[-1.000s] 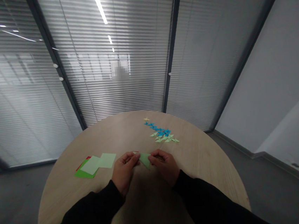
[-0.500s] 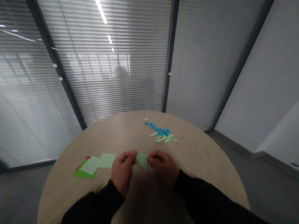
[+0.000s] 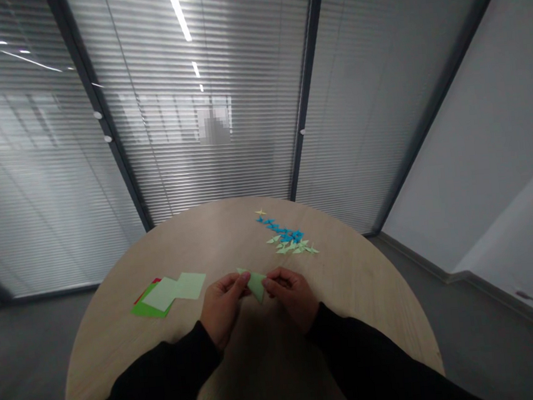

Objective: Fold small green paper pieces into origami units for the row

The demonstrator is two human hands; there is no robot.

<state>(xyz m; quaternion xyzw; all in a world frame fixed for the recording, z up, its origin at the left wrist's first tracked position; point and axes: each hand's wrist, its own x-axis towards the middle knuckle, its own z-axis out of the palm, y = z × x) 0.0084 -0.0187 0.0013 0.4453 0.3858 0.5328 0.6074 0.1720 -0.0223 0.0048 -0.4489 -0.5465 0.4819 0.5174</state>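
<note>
- The left hand (image 3: pixel 220 308) has moved a little to the right and nearer, and its thumb now covers more of the folded pale green paper (image 3: pixel 256 286).
- Big window blinds (image 3: pixel 226 172) hang on the far side.
- The round wooden table (image 3: pixel 376 315) is in front of them, and everything made of paper is there.
- Two black sleeves, the left sleeve (image 3: pixel 161 383) and the right sleeve (image 3: pixel 380 359), come in from the near side.
- The left hand pinches the left part of the folded pale green paper. A small point sticks out past the thumb.
- The right hand (image 3: pixel 295 298) pinches the right corner of it, fingers curled.
- On the left, a bright green sheet (image 3: pixel 142 309) lies under a pale green square (image 3: pixel 160 294), and a red edge (image 3: pixel 154 281) peeks out.
- Another pale green square (image 3: pixel 191 286) meets it on the right.
- The folded paper is between the hands, one tip pointing to the near side.
- Blue folded paper figures (image 3: pixel 293 236) make a line on the far right.
- Pale green folded figures (image 3: pixel 294 246) sit at its near end.
- One tiny yellow folded figure (image 3: pixel 261 212) is at its far end.
</note>
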